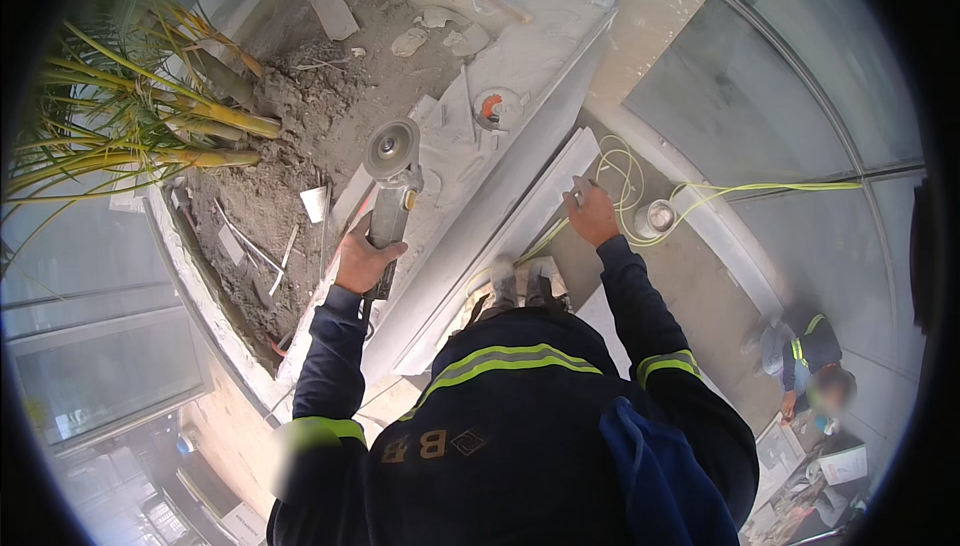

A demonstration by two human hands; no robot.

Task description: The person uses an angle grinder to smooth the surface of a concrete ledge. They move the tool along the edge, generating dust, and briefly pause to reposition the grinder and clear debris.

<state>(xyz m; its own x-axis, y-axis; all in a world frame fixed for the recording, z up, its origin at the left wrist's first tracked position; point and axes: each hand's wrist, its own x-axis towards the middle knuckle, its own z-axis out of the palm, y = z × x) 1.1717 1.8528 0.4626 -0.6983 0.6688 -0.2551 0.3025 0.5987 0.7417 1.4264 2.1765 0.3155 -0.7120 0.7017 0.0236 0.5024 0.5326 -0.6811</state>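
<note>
Left fingers [392,250] wrapping grinder [392,201], ten o'clock; right fingers [579,190] curling by slab [545,196], two o'clock, hold unclear; cutting seemingly part-done, some remaining.

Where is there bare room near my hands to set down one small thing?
Looks bare: the dusty ledge between the brown stick and the orange piece; the floor between the right sleeve and the curved pale curb.

Crowded: the soil beside the left hand, with palm stems and broken pieces; around the can, yellow cable loops.
</note>
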